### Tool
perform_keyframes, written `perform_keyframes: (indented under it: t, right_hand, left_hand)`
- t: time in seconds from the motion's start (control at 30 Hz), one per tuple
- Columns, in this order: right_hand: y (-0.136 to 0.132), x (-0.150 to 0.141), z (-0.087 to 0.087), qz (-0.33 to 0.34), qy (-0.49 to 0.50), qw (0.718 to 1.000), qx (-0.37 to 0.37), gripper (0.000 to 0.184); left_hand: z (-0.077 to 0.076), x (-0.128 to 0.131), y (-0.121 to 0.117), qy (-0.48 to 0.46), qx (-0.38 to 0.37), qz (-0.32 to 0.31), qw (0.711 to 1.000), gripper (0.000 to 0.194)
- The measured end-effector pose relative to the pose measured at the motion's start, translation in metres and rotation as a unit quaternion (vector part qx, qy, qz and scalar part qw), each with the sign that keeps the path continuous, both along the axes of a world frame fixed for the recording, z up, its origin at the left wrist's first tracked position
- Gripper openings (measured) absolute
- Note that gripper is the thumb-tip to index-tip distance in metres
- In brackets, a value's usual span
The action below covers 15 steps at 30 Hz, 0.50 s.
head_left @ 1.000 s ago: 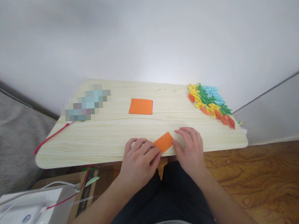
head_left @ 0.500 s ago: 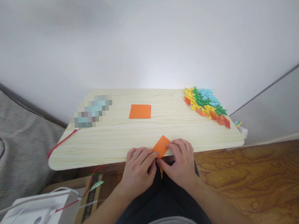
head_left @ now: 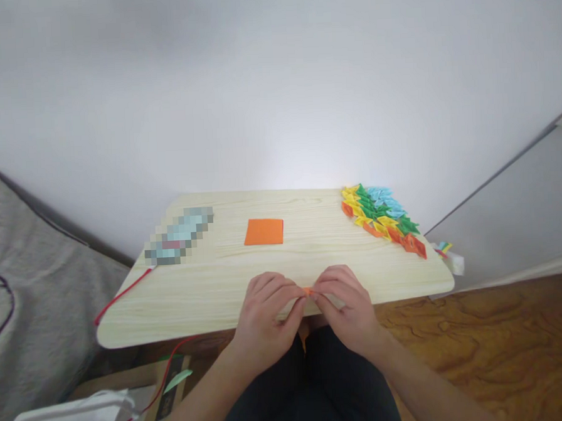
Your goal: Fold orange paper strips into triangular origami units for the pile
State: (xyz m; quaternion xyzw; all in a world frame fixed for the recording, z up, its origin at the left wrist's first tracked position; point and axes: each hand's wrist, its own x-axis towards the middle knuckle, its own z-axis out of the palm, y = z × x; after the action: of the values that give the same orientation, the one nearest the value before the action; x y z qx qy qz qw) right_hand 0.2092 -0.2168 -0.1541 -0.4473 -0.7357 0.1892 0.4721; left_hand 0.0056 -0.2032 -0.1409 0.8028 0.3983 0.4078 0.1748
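Near the front edge of the table, my left hand (head_left: 271, 311) and my right hand (head_left: 345, 304) meet fingertip to fingertip. Both pinch a small piece of orange paper (head_left: 307, 291), of which only a narrow bit shows between the fingers; its folds are hidden. Beyond my hands lies a stack of square orange paper (head_left: 264, 231), flat on the table. Folded paper pieces (head_left: 380, 215) in yellow, green, light blue and orange sit in slanting rows at the right.
The pale wooden table (head_left: 210, 302) stands against a white wall. At its left lies a blurred-out object (head_left: 181, 238) with a red cable (head_left: 123, 295) running over the edge. A cardboard box (head_left: 151, 380) and white items are below left; grey fabric (head_left: 45, 298) hangs at far left.
The orange paper, seen flat as a diamond before, now shows only as a thin bit between my fingertips. My hands have come closer together. The view has tilted slightly upward.
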Motion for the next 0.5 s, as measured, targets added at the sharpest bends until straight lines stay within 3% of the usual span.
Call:
perform_keyframes:
  t: [0.13,0.27,0.4,0.5]
  right_hand:
    - [0.046,0.005,0.052,-0.01,0.165,0.983,-0.078,0.006]
    - [0.108,0.002,0.098,-0.018,0.256,0.956,-0.143,0.016]
    - [0.16,-0.006,0.135,-0.011,0.276,0.95,-0.142,0.02]
    - [0.182,-0.011,0.15,0.006,0.282,0.95,-0.132,0.017]
  left_hand:
    - [0.045,0.011,0.045,-0.108,-0.065,0.029,0.992,0.006]
    - [0.095,0.015,0.107,-0.152,-0.131,0.036,0.979,0.01]
    - [0.137,0.01,0.159,-0.186,-0.081,0.049,0.978,0.008]
    - [0.153,0.005,0.179,-0.204,-0.034,0.051,0.977,0.009]
